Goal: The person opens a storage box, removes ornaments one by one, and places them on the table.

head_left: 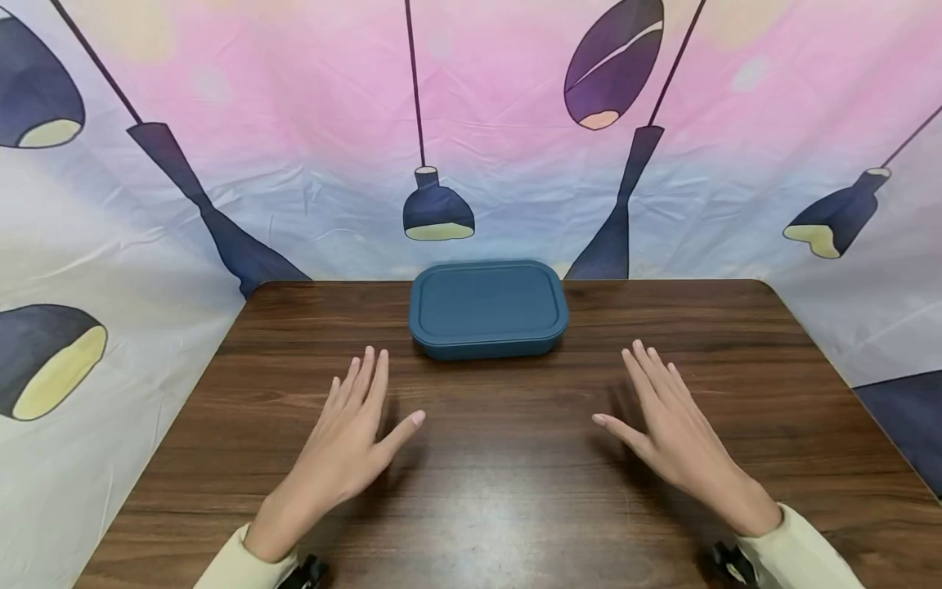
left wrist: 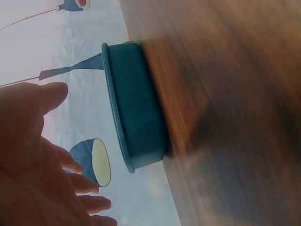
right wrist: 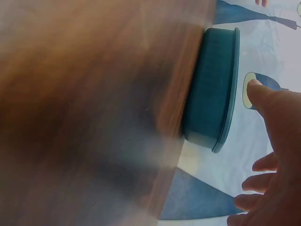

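Note:
A dark blue rectangular box with rounded corners and a lid (head_left: 489,304) sits at the far edge of the table, near its middle. The lid is on, so the inside is hidden. My left hand (head_left: 346,442) hovers over the table to the near left of the box, fingers straight and thumb spread. On the near right, my right hand (head_left: 680,433) is held the same way, palm facing down and inward. Neither hand touches the box. Both wrist views show the side of the box (left wrist: 138,103) beyond the fingers, with nothing held in either hand.
The brown wood-grain table (head_left: 500,458) has rounded far corners. Behind it and along both sides hangs a pastel cloth (head_left: 331,123) printed with dark lamps. Small black devices sit at both wrists, beside the pale sleeves (head_left: 802,548).

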Demonstrator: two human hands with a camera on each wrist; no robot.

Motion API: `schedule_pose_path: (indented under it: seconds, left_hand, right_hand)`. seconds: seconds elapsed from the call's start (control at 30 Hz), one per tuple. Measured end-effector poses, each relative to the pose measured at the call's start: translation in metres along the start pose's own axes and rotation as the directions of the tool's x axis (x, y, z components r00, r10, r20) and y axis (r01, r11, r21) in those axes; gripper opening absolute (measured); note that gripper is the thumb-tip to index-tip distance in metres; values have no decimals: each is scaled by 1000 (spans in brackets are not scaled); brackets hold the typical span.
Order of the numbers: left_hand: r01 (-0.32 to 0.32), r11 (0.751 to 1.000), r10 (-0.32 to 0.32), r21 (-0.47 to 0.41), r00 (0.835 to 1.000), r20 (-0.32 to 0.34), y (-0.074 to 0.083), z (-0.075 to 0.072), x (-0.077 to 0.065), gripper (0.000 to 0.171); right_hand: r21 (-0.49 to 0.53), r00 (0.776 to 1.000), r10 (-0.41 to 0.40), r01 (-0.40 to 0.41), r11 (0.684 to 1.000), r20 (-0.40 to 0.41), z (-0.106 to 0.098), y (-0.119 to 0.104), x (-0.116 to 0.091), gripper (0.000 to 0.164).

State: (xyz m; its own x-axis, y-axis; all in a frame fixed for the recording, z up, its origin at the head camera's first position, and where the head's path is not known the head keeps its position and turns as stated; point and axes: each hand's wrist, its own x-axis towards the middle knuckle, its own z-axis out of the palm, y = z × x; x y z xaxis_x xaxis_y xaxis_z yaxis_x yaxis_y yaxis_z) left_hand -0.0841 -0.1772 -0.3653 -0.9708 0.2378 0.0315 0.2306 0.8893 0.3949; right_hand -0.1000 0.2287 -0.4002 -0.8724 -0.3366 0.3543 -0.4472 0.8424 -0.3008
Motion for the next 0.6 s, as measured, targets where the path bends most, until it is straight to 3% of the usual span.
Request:
schedule_pose_path:
  seconds: [0.3, 0.6]
  left_hand:
    - [0, 996, -2, -94, 1000, -21, -5, -5, 38, 101]
    - [51, 977, -55, -205, 998, -14, -10, 2, 78, 113]
  right_hand:
    - [138, 1000, 21, -23, 990, 19, 8, -2, 44, 99]
    - [280, 980, 153, -184, 942, 128, 21, -3, 86, 106]
